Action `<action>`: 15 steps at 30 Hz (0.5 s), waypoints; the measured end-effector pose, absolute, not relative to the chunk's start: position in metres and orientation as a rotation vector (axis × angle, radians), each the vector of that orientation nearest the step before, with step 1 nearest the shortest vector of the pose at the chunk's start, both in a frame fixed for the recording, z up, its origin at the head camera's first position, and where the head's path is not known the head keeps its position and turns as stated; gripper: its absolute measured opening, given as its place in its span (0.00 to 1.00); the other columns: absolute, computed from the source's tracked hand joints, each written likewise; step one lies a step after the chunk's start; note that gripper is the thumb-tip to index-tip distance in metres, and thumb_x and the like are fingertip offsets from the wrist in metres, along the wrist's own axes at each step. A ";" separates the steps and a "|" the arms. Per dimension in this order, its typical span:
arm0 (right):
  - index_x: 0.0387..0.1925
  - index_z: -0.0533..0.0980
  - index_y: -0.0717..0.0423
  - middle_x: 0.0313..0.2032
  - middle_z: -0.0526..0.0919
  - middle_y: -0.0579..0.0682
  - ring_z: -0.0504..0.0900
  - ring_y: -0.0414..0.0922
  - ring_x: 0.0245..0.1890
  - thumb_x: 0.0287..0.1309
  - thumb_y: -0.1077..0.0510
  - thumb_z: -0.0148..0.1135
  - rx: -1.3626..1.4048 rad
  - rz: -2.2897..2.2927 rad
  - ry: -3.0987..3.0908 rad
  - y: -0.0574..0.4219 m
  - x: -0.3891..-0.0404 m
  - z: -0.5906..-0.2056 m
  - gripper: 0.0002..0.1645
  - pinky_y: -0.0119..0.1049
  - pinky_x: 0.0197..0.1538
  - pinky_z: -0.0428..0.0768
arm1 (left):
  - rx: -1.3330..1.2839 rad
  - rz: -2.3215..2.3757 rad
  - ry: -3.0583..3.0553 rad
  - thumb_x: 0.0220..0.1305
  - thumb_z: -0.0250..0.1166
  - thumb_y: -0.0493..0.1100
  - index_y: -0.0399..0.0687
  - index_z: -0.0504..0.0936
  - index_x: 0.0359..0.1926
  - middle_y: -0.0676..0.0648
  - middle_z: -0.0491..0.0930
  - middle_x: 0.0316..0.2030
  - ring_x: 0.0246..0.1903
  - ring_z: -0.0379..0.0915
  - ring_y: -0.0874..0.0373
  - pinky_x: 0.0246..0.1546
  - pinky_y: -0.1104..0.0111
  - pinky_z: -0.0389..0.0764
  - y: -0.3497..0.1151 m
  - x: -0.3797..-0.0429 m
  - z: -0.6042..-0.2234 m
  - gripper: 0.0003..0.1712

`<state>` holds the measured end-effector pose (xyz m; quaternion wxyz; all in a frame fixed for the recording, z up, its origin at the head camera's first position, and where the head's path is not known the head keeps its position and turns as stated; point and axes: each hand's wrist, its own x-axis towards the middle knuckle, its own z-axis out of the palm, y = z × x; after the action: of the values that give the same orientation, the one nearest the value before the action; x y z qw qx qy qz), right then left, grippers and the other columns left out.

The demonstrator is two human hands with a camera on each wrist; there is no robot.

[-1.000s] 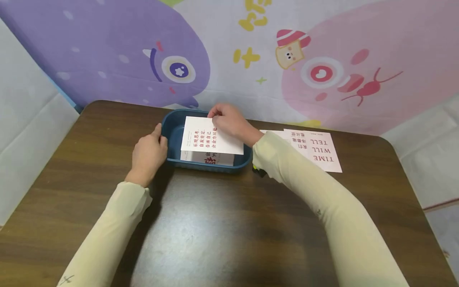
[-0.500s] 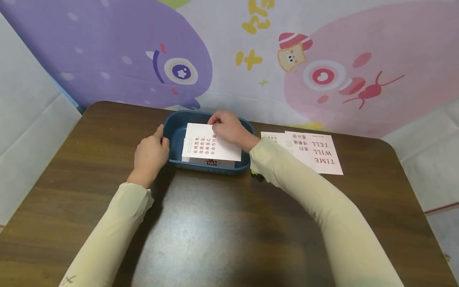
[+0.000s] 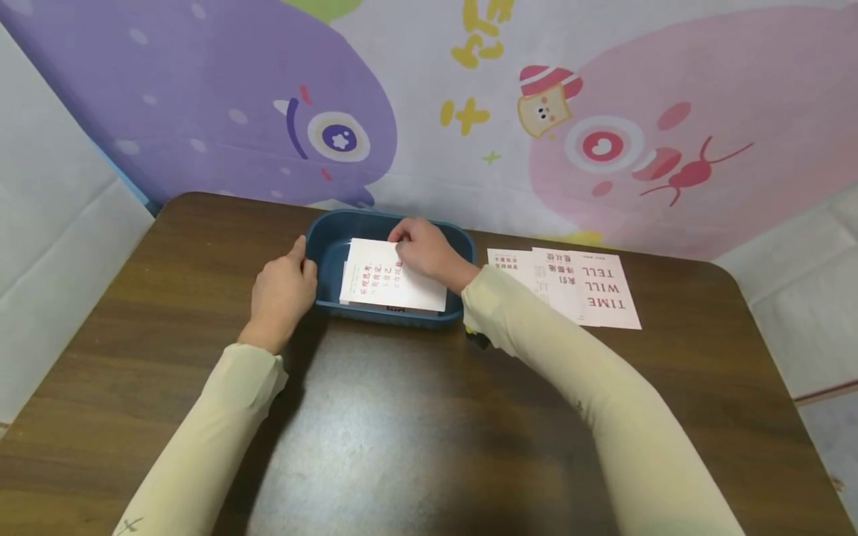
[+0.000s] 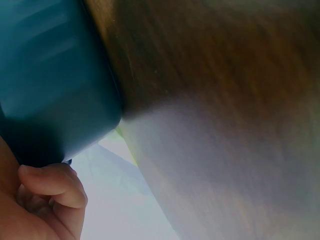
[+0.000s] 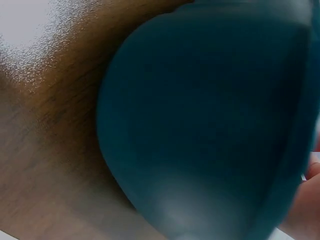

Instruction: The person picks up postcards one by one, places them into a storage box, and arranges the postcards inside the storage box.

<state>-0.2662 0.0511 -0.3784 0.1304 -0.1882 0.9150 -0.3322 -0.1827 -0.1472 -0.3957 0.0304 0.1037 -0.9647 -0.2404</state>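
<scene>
At the blue tray [image 3: 330, 257], right fingers [image 3: 405, 226] pinch a card [image 3: 395, 289], left fingers [image 3: 296, 251] gripping the tray's end

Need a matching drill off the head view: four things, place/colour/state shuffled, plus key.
1. Left hand
2. Right hand
3. TIME WILL TELL card
4. Tub

A. Dark blue
B. On the table, right of the tub
C. Pinching a white card at its edge
D. At the tub's left end

Pairs: 1-D, 2-C, 3-B, 4-A
</scene>
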 end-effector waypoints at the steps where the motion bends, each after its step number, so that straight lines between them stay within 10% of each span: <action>1: 0.38 0.74 0.54 0.35 0.74 0.48 0.68 0.43 0.34 0.55 0.62 0.43 -0.547 -0.960 2.659 0.051 -0.266 -0.380 0.14 0.33 0.39 0.66 | 0.319 -0.740 -2.973 0.63 0.41 0.45 0.43 0.57 0.64 0.34 0.76 0.27 0.22 0.66 0.47 0.24 0.60 0.67 -0.147 -0.182 -0.396 0.28; 15: 0.39 0.74 0.55 0.37 0.72 0.49 0.69 0.43 0.35 0.54 0.61 0.44 -0.526 -0.965 2.672 0.051 -0.267 -0.394 0.14 0.34 0.40 0.67 | 0.318 -0.725 -2.970 0.63 0.41 0.45 0.43 0.57 0.64 0.35 0.75 0.24 0.21 0.65 0.48 0.22 0.62 0.65 -0.147 -0.184 -0.397 0.28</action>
<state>-0.2675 0.0514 -0.3935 0.1256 -0.1806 0.9175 -0.3314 -0.1839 -0.1466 -0.3966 0.0337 0.1033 -0.9657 -0.2357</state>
